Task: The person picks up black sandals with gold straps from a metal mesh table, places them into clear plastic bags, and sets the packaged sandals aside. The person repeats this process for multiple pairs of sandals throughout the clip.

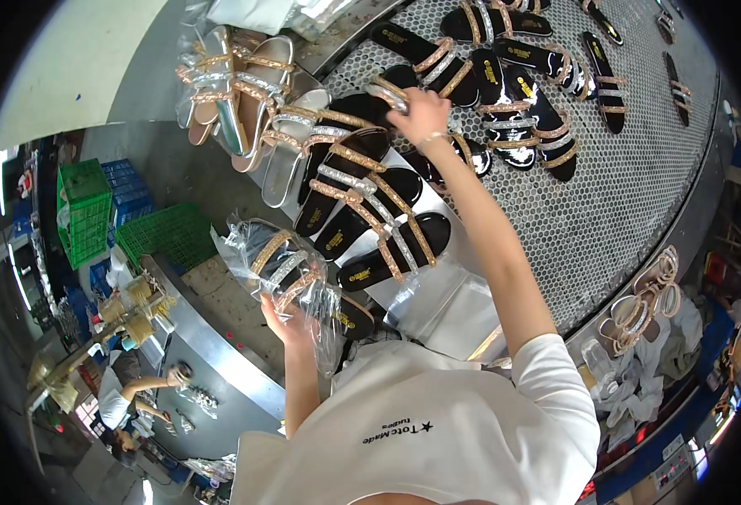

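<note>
My left hand (290,323) is closed on a black sandal (285,268) with glittery straps, sheathed in a clear plastic bag (240,252). Farther off, my right hand (422,116) has its fingers closed round the strapped part of another sandal (389,94), whose sole is partly hidden. Between the hands, several black sandals (375,268) with gold, silver and rose-coloured straps overlap on a white surface. Beyond them to the left is a heap of silver and tan sandals (237,84).
A perforated metal table (631,202) bears rows of black sandals (518,118). Clear plastic bags (450,311) lie close to my body. Green crates (84,210) stand at the left. A co-worker (122,396) handles things at a bench at lower left. Pale sandals (636,307) hang at the right edge.
</note>
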`<control>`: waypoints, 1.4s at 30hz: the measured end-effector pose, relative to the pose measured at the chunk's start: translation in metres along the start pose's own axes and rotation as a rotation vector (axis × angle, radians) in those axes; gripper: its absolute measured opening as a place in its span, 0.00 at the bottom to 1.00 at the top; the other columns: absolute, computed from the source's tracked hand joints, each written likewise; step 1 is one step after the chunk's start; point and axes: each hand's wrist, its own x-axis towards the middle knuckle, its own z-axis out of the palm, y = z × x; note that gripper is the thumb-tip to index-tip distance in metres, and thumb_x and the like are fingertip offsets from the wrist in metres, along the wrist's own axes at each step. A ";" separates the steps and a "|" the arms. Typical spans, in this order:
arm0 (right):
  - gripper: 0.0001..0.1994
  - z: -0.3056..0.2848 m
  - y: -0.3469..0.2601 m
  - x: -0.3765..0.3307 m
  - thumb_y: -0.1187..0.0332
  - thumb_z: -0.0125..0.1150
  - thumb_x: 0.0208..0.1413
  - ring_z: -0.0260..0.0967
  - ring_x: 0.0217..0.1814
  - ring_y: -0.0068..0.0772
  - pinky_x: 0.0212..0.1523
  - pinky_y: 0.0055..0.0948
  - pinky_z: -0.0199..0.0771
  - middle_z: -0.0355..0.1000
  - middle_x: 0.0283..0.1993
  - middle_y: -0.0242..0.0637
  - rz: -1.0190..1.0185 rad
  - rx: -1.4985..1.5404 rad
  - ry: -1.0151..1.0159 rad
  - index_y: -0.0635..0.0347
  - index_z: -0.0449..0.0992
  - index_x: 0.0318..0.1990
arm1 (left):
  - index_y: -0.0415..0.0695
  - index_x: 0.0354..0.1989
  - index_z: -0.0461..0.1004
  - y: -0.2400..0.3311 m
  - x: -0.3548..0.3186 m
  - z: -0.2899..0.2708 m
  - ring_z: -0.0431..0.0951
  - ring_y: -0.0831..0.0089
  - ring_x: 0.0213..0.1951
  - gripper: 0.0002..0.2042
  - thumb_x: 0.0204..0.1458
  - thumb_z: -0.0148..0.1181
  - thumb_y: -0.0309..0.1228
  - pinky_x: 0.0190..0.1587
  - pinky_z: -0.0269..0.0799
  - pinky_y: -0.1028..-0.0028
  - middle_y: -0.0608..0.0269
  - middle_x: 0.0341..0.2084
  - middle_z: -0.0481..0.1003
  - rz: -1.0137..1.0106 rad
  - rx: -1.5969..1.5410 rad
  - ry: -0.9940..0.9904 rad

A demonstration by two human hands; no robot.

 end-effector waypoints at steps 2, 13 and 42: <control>0.21 -0.015 0.020 -0.010 0.54 0.61 0.36 0.65 0.44 0.38 0.46 0.38 0.54 0.73 0.37 0.37 -0.128 0.025 0.118 0.56 0.74 0.38 | 0.48 0.46 0.66 0.001 0.007 0.004 0.66 0.77 0.16 0.28 0.48 0.46 0.60 0.13 0.56 0.77 0.63 0.33 0.73 -0.035 -0.045 -0.058; 0.22 -0.053 0.093 -0.053 0.54 0.60 0.38 0.64 0.45 0.45 0.52 0.42 0.55 0.71 0.36 0.44 0.342 -0.040 0.410 0.60 0.74 0.40 | 0.43 0.58 0.59 0.021 0.010 -0.064 0.73 0.53 0.45 0.32 0.53 0.41 0.57 0.45 0.72 0.54 0.49 0.50 0.67 0.062 -0.323 -0.189; 0.16 -0.208 -0.092 -0.336 0.84 0.49 0.41 0.61 0.42 0.30 0.44 0.26 0.61 0.60 0.38 0.36 -0.152 0.605 0.662 0.59 0.64 0.39 | 0.47 0.65 0.39 -0.067 -0.160 -0.002 0.58 0.64 0.58 0.49 0.36 0.66 0.17 0.58 0.56 0.67 0.54 0.58 0.54 0.206 -0.083 -1.025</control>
